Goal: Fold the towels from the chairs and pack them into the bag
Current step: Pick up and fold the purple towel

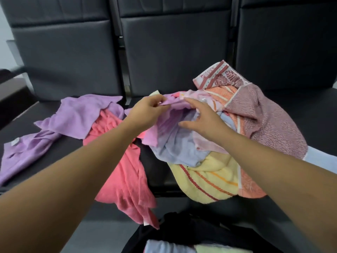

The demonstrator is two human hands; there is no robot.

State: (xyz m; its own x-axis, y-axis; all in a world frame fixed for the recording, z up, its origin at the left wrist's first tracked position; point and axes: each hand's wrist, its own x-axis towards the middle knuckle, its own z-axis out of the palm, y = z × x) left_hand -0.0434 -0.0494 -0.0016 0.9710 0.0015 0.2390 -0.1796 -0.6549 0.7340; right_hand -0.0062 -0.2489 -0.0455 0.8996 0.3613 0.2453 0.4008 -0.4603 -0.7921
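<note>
A heap of crumpled towels lies on the black chair seats. My left hand (145,110) pinches the upper edge of a lilac towel (164,125) at the top of the heap. My right hand (202,117) hovers over the same towel with fingers spread, touching its folds. Under it lie a pale blue towel (178,152), a yellow striped towel (204,181), an orange one (224,99) and a mauve patterned one (269,121). A pink towel (124,172) hangs over the seat's front edge. The black bag (191,232) stands open at the bottom, with folded towels inside.
Two more purple towels (78,115) (23,154) lie spread on the left seat. The black chair backs (173,52) rise behind the heap. A bare strip of seat (310,110) shows at the right.
</note>
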